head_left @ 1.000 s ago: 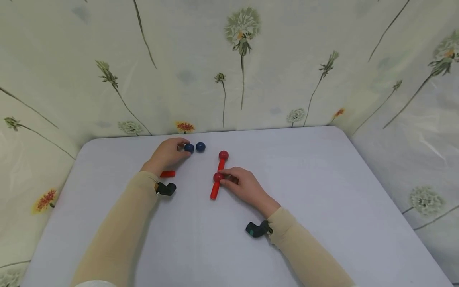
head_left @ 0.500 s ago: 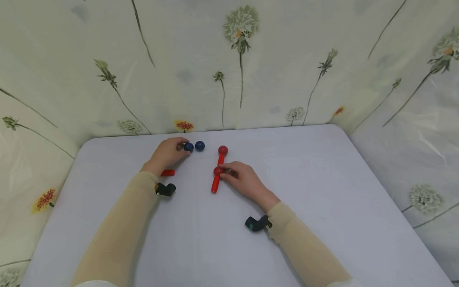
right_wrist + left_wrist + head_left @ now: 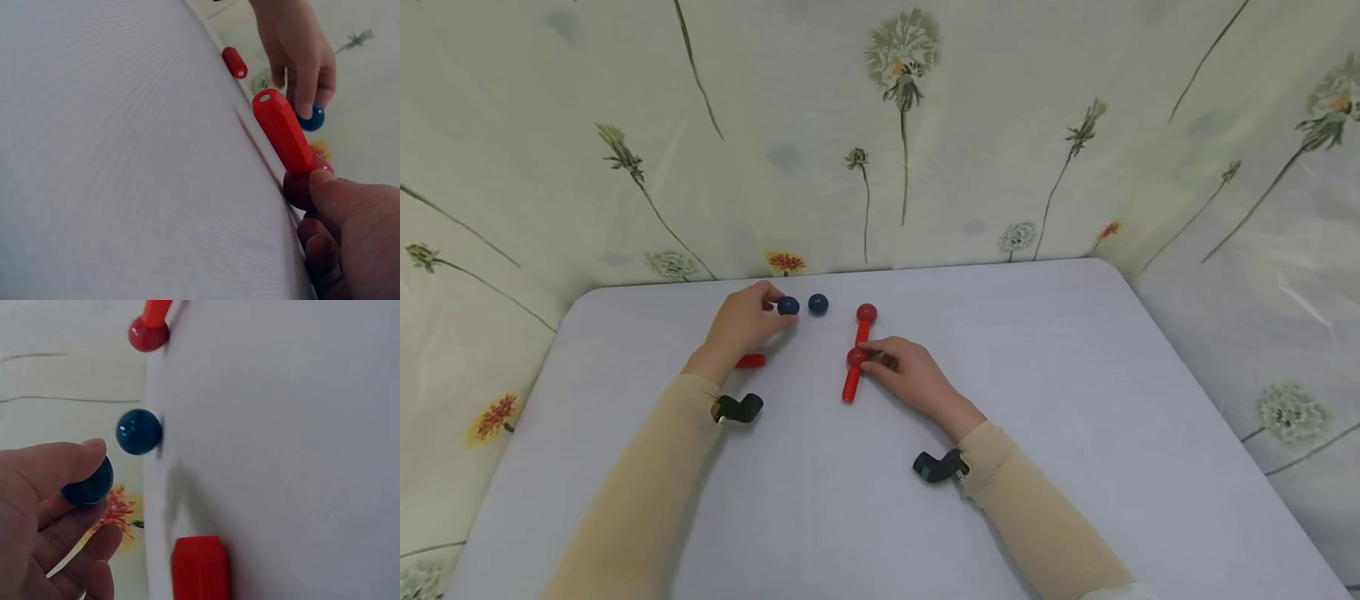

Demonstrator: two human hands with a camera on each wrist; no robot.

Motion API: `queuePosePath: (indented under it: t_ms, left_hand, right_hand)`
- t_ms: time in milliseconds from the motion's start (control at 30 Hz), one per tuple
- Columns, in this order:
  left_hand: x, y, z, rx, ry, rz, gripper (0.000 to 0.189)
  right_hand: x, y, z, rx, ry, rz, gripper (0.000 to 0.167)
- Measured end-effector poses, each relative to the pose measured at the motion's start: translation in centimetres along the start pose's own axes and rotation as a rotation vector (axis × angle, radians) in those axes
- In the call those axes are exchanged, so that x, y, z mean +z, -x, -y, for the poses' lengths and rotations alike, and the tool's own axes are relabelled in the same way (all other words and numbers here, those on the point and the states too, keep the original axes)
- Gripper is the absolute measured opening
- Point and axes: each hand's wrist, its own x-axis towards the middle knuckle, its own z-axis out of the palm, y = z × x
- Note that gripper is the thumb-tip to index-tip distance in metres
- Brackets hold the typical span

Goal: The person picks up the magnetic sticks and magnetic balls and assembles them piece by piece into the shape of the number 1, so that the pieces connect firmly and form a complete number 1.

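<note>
Closest in, two snug beige fabric sleeves (image 3: 632,492) reach over a desk (image 3: 820,517) with a smooth, matte white surface, each cuff carrying a small, angular black wrist camera (image 3: 938,467). Past the cuffs, the right hand (image 3: 917,379) pinches a glossy red ball (image 3: 856,358) between thumb and fingers. Against the ball's near side sits a near red rod (image 3: 851,385), straight and faceted, with grooves along its length and a pale round disc in its end. Over to the left, a loose red rod (image 3: 752,361) of similar make lies beside the left wrist, partly hidden by it. On the ball's far side, a far red rod (image 3: 862,333) runs on in nearly the same line; fingertips cover that join, so I cannot tell whether they touch. It meets a second shiny red ball (image 3: 867,313). The left hand (image 3: 741,321) has its thumb and fingers closed around a polished dark blue ball (image 3: 787,306), just beside another blue ball (image 3: 817,304) resting near the desk's rounded far edge. Behind hangs a pale, slightly shiny backdrop (image 3: 970,167), printed with dandelions and thin stems.
</note>
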Motion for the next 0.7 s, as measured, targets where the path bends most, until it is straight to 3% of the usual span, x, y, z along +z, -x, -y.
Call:
queuePosePath:
  t_ms: [233,700]
  left_hand:
    - [-0.2,3.2,-1.1,0.05,0.062,-0.034,0.041]
    - [3.2,8.5,-2.8,0.078,0.12,0.009,0.056]
  right_hand:
    - [-0.2,0.1,0.1,0.014,0.013,0.001,0.034]
    - [-0.2,0.0,0.4,0.018,0.008,0.011,0.035]
